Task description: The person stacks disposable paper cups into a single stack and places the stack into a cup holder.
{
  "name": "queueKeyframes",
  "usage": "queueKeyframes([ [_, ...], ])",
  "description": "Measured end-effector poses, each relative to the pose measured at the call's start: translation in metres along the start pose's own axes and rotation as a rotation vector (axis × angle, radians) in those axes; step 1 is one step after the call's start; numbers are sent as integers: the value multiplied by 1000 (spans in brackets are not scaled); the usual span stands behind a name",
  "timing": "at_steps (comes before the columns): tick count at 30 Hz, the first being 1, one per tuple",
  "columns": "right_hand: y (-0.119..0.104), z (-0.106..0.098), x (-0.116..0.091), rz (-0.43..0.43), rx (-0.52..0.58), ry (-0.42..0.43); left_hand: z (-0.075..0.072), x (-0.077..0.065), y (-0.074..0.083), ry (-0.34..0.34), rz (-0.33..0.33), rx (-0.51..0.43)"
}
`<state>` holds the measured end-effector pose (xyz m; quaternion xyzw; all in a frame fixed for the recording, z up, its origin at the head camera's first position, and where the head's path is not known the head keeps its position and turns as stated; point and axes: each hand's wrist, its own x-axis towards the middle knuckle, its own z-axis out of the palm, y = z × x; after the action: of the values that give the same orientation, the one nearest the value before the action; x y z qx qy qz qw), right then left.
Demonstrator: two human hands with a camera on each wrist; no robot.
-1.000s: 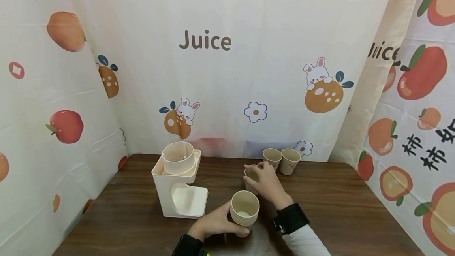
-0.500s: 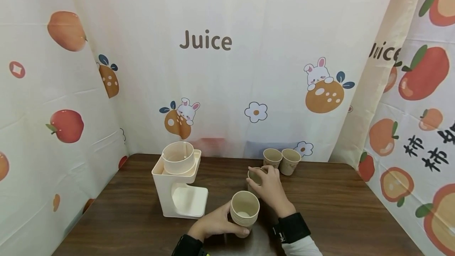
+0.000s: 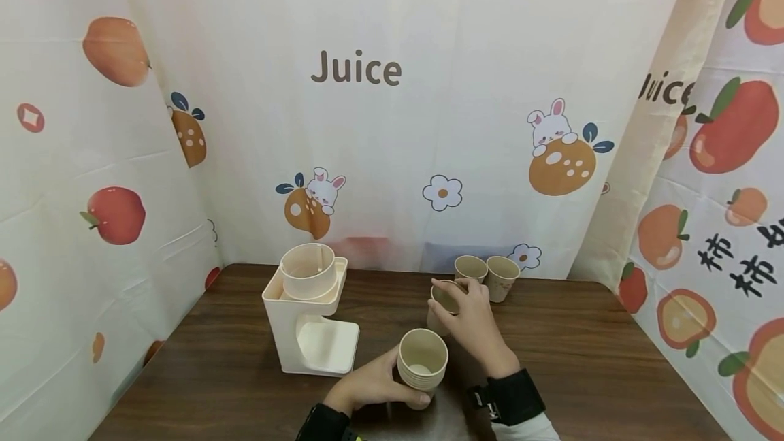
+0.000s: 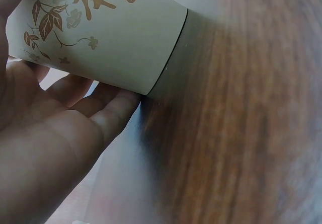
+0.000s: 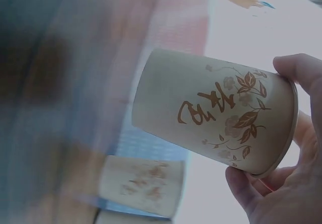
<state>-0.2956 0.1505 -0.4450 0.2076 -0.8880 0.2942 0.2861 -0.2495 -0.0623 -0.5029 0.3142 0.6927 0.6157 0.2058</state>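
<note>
In the head view my left hand (image 3: 376,381) grips a stack of beige paper cups (image 3: 422,371) near the front middle of the table. The left wrist view shows the fingers around the outer cup (image 4: 105,43), which has brown leaf print and lettering; its base is right at the wood. My right hand (image 3: 476,325) holds a single paper cup (image 3: 437,324) by its rim, thumb and fingers on opposite sides. That cup (image 5: 216,110) bears the same print in the right wrist view. It is behind the stack, mouth up.
Two more paper cups, a left one (image 3: 470,267) and a right one (image 3: 500,282), stand side by side near the table's back edge. A cream drink-machine-shaped stand (image 3: 284,342) with a round container (image 3: 306,286) on top is at left. A fruit-print curtain (image 3: 380,155) encloses the table.
My right hand has shifted slightly right with the single cup, which dipped and then rose a little. The left hand and stack have stayed in place.
</note>
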Motion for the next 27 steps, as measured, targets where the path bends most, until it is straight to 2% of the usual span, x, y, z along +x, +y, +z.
queueKeyframes([
  [6, -13, -23, 1, -26, 41, 9, 0, 0, 0, -17, 3, -14],
  [10, -22, -37, 2, -13, 69, -2, 0, 0, 1, -29, 5, -24],
  [19, -39, -66, 5, -73, 92, 50, -1, 1, 3, 24, 1, 21],
  [27, -55, -87, 0, -73, 90, 8, 0, 1, 2, 23, 19, 12],
])
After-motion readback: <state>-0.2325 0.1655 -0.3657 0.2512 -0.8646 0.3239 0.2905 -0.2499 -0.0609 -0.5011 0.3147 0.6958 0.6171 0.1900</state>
